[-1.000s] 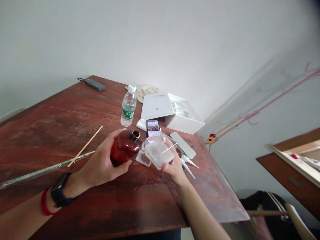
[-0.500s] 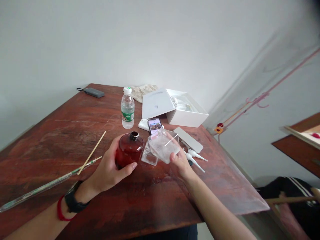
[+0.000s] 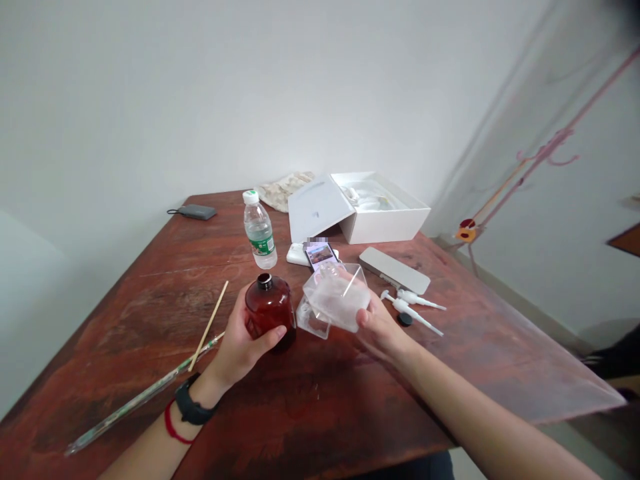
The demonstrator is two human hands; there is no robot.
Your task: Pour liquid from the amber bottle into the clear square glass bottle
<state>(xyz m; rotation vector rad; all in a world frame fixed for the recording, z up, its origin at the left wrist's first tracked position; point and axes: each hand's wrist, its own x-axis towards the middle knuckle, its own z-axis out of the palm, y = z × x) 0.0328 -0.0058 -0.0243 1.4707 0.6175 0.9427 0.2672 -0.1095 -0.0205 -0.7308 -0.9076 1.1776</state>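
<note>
My left hand is wrapped round a dark red glass bottle with an open neck, standing on the wooden table. My right hand holds a clear square glass bottle, tilted on its side just right of the red bottle. A second small clear glass piece lies on the table under it. A black watch and a red band sit on my left wrist.
Behind stand a plastic water bottle, a phone, an open white box, a flat grey case and white pump heads. A wooden stick and a long glass rod lie to the left. A grey device lies at the far edge.
The view has swung and pulled back, so more of the table shows. Both hands keep hold of their bottles; the clear bottle has tipped a little flatter.
</note>
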